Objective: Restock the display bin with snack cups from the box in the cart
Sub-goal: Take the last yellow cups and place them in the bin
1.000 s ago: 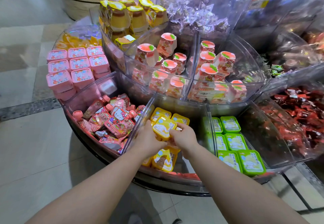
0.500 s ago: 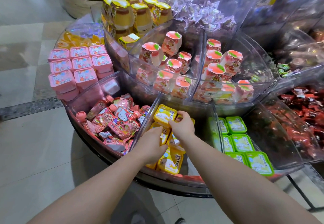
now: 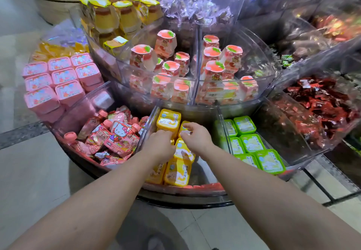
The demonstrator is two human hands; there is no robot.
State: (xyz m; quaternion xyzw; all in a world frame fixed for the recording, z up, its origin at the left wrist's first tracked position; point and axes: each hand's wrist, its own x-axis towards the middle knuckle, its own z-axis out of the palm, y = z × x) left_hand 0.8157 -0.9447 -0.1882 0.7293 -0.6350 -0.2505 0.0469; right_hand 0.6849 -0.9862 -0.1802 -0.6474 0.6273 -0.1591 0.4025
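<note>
The yellow cup now sits at the bin's back, beyond both hands; left fingers curl on it, right fingers hang loose, empty

yellow snack cups | square, foil-lidded, some upright, some tipped | clear display bin, front centre wedge

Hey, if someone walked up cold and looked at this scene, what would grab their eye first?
Two bare forearms reach into the middle wedge of the clear plastic display bin, the left hand and right hand over the square yellow-lidded snack cups. Left of them lies a heap of pink cartoon-cat drink pouches; right, rows of square green-lidded cups.
</note>
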